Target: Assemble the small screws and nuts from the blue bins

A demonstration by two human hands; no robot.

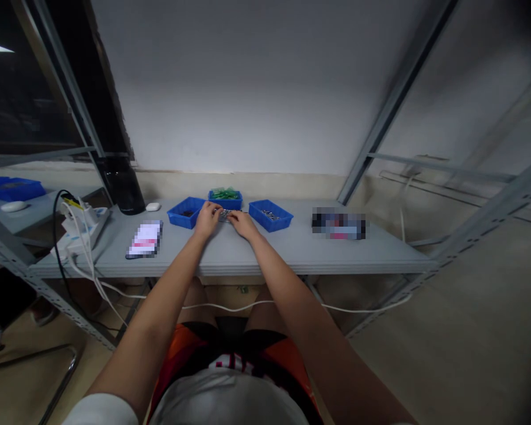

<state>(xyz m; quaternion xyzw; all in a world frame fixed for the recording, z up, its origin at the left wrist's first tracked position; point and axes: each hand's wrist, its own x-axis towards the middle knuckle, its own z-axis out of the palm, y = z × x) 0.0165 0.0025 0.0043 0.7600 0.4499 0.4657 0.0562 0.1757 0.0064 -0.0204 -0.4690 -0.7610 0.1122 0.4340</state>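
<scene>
My left hand and my right hand meet over the grey shelf table, fingers bent inward. Small shiny metal pieces show between them, too small to make out singly. Both hands have their fingers closed at these pieces. A blue bin with dark contents lies just left of my left hand. Behind the hands is another blue bin holding green pieces. To the right of my right hand sits a third blue bin with small metal parts.
A phone, a white case and a black bottle are on the left. Further left lies a power strip with cables. A blurred item rests on the right. Metal uprights frame both ends.
</scene>
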